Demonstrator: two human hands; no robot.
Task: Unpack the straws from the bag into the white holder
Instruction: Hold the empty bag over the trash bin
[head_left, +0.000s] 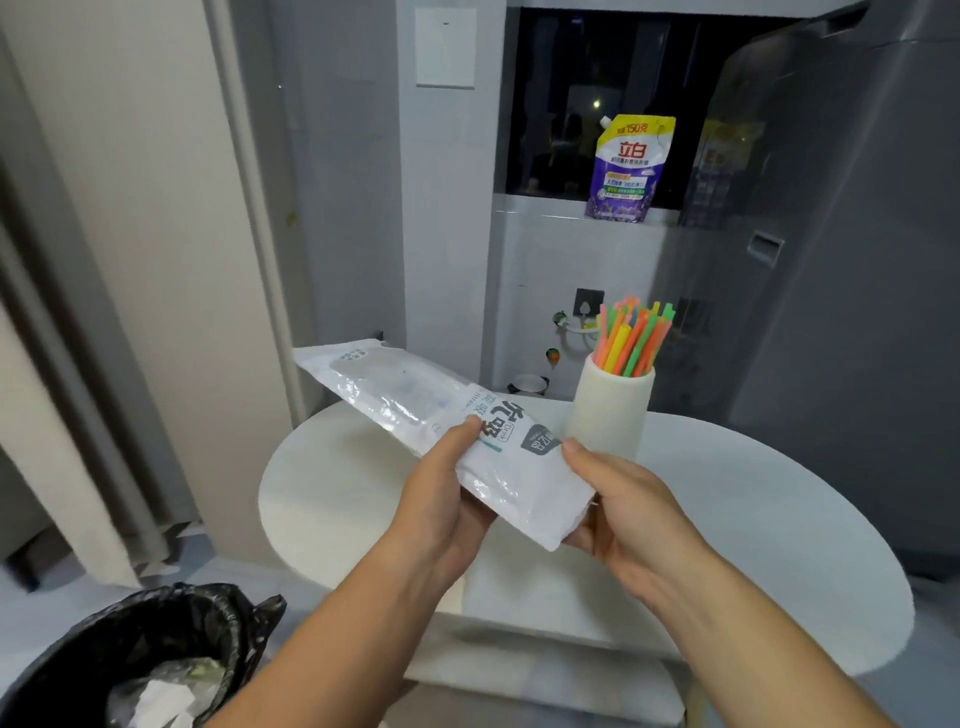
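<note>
Home laundry corner, purple detergent refill pouch (626, 171) on tiled ledge (545, 206) beyond the gripped white plastic bag (519, 483), black-lined bin (171, 623) below-left of it

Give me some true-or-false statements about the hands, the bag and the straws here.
1. The left hand and the right hand both hold the bag. True.
2. The straws lie loose on the table. False: they stand in the white holder.
3. The white holder stands on the table. True.
4. The bin with the black liner sits to the right of the table. False: it is at the lower left.
5. A purple pouch stands on the window ledge. True.
</note>
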